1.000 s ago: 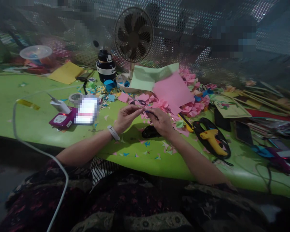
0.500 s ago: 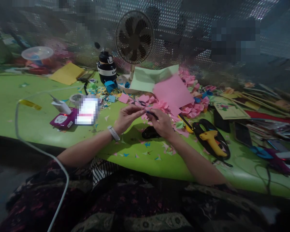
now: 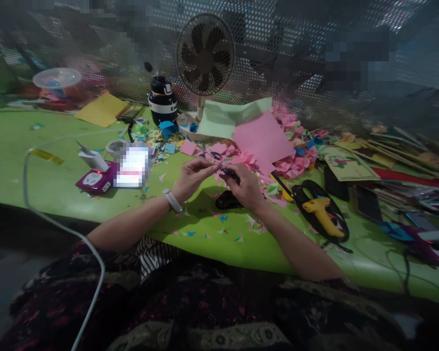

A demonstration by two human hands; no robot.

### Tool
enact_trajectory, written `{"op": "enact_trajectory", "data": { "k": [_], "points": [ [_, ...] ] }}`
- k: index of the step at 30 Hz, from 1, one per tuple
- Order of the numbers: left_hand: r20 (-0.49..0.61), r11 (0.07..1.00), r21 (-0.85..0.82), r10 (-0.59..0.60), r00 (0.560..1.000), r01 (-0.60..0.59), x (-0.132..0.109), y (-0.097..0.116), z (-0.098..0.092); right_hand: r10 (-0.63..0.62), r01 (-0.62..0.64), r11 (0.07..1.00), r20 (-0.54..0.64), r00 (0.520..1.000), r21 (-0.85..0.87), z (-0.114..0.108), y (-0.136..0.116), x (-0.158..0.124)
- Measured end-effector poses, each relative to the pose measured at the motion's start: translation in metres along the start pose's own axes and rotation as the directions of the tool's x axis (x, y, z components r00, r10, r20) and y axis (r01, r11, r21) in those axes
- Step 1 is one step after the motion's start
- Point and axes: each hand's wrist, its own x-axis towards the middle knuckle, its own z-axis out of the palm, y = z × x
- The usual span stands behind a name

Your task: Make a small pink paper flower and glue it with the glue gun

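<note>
My left hand (image 3: 193, 178), with a pale watch strap at the wrist, is closed in a pinch; what its fingertips hold is too small to make out. Touching or nearly touching it, my right hand (image 3: 244, 187) pinches a small dark blue piece (image 3: 226, 170), mostly hidden by the fingers. Beneath the hands a black object (image 3: 227, 200) lies on the green table (image 3: 190, 214). Just beyond are pink folded paper pieces (image 3: 247, 158), a pair of scissors (image 3: 215, 155) and a large pink sheet (image 3: 261, 139).
A yellow glue gun (image 3: 322, 214) and a yellow cutter (image 3: 283, 187) lie at right. On the left are a lit phone (image 3: 131, 167), a purple box (image 3: 97, 181) and a white cable (image 3: 62, 222). A fan (image 3: 205, 56) and a dark bottle (image 3: 162, 105) stand behind.
Both hands stay in nearly the same place. My right fingers have shifted slightly around the dark blue piece, and the view has moved very little.
</note>
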Motion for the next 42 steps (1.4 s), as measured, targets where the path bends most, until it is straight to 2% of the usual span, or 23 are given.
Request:
{"op": "enact_trajectory", "data": {
  "k": [8, 15, 19, 25, 28, 31, 42],
  "points": [
    [0.039, 0.995, 0.065, 0.075, 0.996, -0.078, 0.0002, -0.0029, -0.0022, 0.059, -0.060, 0.996, 0.024, 0.998, 0.071, 0.0023, 0.0051, 0.0008],
    [0.068, 0.996, 0.053, 0.062, 0.996, -0.065, -0.0004, -0.0012, -0.0004, 0.086, -0.094, 0.992, 0.090, 0.992, 0.088, -0.0008, 0.0040, 0.0021],
    [0.026, 0.995, 0.057, 0.075, 0.997, -0.076, 0.0001, -0.0023, -0.0018, 0.036, -0.038, 0.999, 0.051, 0.998, 0.037, -0.0015, 0.0004, 0.0016],
    [0.027, 0.976, 0.119, 0.180, 0.983, -0.182, 0.0014, -0.0065, -0.0048, -0.040, 0.039, 0.999, -0.029, 0.999, -0.013, -0.0004, -0.0004, 0.0013],
    [0.029, 0.955, 0.173, 0.239, 0.970, -0.241, 0.0014, -0.0053, -0.0050, -0.067, 0.067, 0.998, -0.019, 0.998, -0.010, 0.0003, 0.0007, 0.0016],
    [0.038, 0.936, 0.221, 0.274, 0.961, -0.275, 0.0016, -0.0026, -0.0051, -0.023, 0.024, 1.000, 0.027, 0.999, -0.005, 0.0004, 0.0018, 0.0015],
    [0.048, 0.964, 0.189, 0.184, 0.982, -0.190, 0.0015, 0.0008, -0.0049, -0.015, 0.009, 0.992, 0.045, 0.999, 0.126, -0.0003, 0.0032, 0.0019]
  ]
}}
